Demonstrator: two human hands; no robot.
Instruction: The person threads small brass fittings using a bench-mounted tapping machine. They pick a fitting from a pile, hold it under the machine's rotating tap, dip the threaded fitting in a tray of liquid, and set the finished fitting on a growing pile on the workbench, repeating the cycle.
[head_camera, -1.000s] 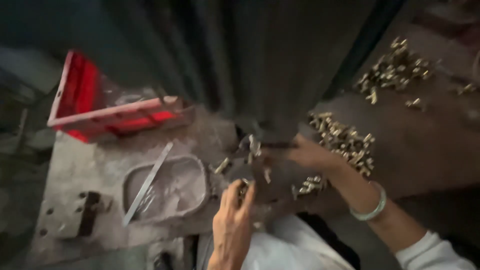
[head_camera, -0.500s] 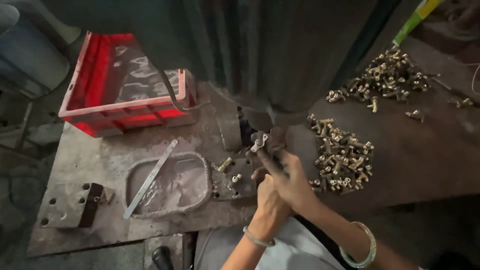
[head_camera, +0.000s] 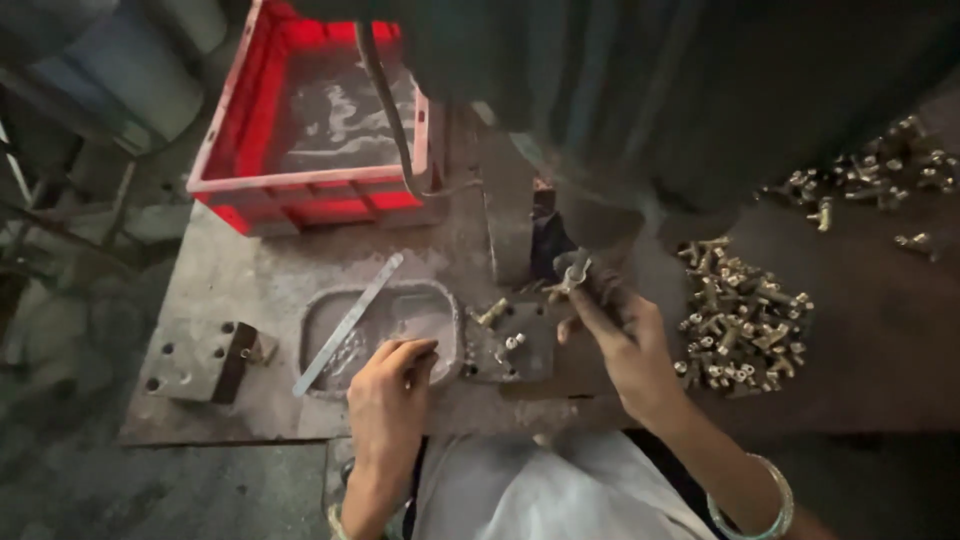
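Head view, the only one I have. My right hand (head_camera: 618, 335) is raised over the middle of the counter (head_camera: 250, 280), fingers pinched on a small brass fitting (head_camera: 572, 270). The fitting sits at the fingertips, up and slightly left of the palm, just beside the dark machine block (head_camera: 545, 235) under the big dark housing. Its long axis looks tilted, running from lower left to upper right, though it is small and partly covered, so I hold that loosely.

My left hand (head_camera: 388, 395) rests lower and to the left, at the near rim of the shallow metal tray (head_camera: 400, 305). Fingers curled together; whether they pinch anything I cannot tell. A flat metal strip (head_camera: 350, 322) lies diagonally across the tray, just beside that hand but apart from it.

Key relation: the fitting is in the right hand, well apart from the left, and the machine block lies directly beyond it, away from me.

Around: loose fittings on the small fixture plate (head_camera: 510, 345) between the hands; a pile of brass fittings (head_camera: 740, 320) near the right hand; a red crate (head_camera: 310, 120) at far left.
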